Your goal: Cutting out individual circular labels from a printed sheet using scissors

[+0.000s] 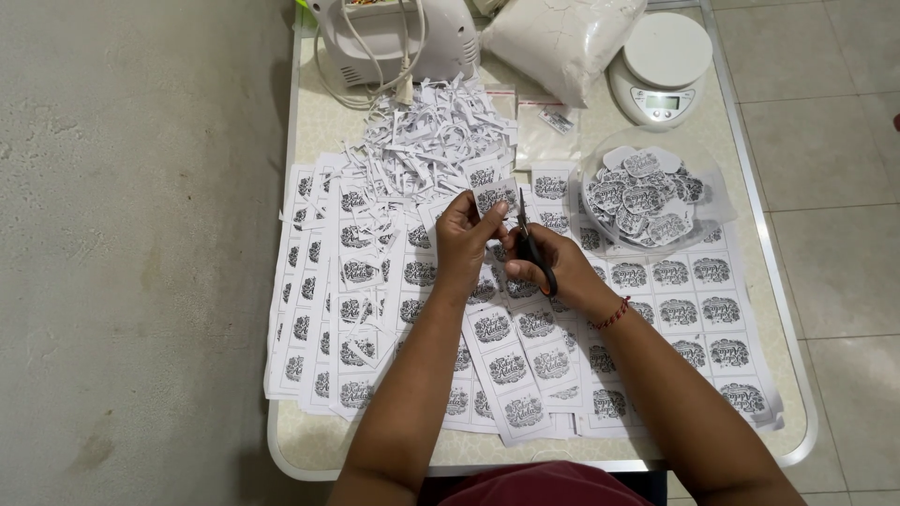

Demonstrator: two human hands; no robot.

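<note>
Head view: left hand (462, 239) pinches a small white printed paper label (494, 197) just above the black-handled scissors (532, 245), which the right hand (553, 270) grips closed-fingered; the clear round plastic bowl (647, 199) of cut labels sits right of them.

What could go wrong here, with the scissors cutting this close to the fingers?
1. The left hand pinches a small label right beside the scissors in the right hand; the blades could nick a fingertip.
2. The scrap pile lies against the uncut sheets, so scraps may mix with good labels.
3. The bowl of cut labels looks heaped; pieces could spill.
</note>
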